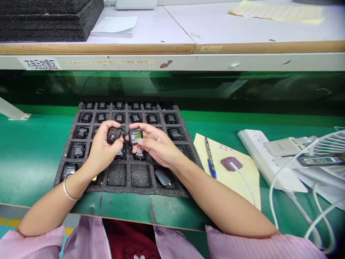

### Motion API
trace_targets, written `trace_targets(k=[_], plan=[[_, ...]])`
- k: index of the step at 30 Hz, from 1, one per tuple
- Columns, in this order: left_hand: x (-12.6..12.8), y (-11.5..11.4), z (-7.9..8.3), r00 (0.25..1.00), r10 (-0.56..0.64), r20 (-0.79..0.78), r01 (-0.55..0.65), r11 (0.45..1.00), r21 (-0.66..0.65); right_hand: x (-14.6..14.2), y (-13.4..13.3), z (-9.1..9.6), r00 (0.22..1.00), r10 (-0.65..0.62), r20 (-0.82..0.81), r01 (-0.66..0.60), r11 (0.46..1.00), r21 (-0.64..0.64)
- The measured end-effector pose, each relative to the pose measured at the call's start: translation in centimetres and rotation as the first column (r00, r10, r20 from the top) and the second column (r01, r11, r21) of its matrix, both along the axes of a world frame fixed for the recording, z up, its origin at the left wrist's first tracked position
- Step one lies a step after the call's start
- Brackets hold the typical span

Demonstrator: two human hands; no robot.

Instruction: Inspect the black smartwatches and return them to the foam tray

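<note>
My left hand (100,151) grips a rounded black smartwatch body (113,135), its dark face showing small light marks. Close beside it, my right hand (160,145) holds a square smartwatch body (135,136) with a lit screen of green and white. Neither has a strap in view. Both hands are above a black foam tray (121,189) divided into square compartments. Several dark watch bodies (152,119) with pale text lie in it, one per compartment. A plain black one (163,176) sits in the front row, right of two compartments showing bare foam. My hands cover part of the tray.
On the right, a yellow sheet (201,147) carries a pen (211,162) and a purple charger piece (231,164) with a white cable. Beyond are a white power strip (269,162) and a wire guard (330,145). Black foam stacks (48,21) stand on the shelf.
</note>
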State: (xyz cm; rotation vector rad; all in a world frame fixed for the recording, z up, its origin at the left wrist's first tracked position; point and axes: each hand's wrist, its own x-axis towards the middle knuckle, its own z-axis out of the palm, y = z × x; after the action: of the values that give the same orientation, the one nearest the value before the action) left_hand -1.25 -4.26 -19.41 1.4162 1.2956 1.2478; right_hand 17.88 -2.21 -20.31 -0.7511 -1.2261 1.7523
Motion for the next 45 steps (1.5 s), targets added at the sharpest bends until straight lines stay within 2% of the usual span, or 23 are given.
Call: trace_targets(k=[20,25,45], plan=[[0.04,0.03,-0.14,1.0,0.008,0.012,-0.008,0.999,0.034,0.09,0.01,-0.14,1.0,0.019,0.016,-0.019,1.0,0.021],[-0.07,0.1,-0.31,1.0,0.014,-0.027,-0.012,0.998,0.062,0.04,0.02,-0.19,1.0,0.022,-0.003,-0.022,0.999,0.026],[0.27,-0.06,-0.12,1.0,-0.012,0.02,0.012,0.999,0.036,-0.03,0.03,-0.32,0.999,0.036,-0.02,-0.035,0.999,0.025]])
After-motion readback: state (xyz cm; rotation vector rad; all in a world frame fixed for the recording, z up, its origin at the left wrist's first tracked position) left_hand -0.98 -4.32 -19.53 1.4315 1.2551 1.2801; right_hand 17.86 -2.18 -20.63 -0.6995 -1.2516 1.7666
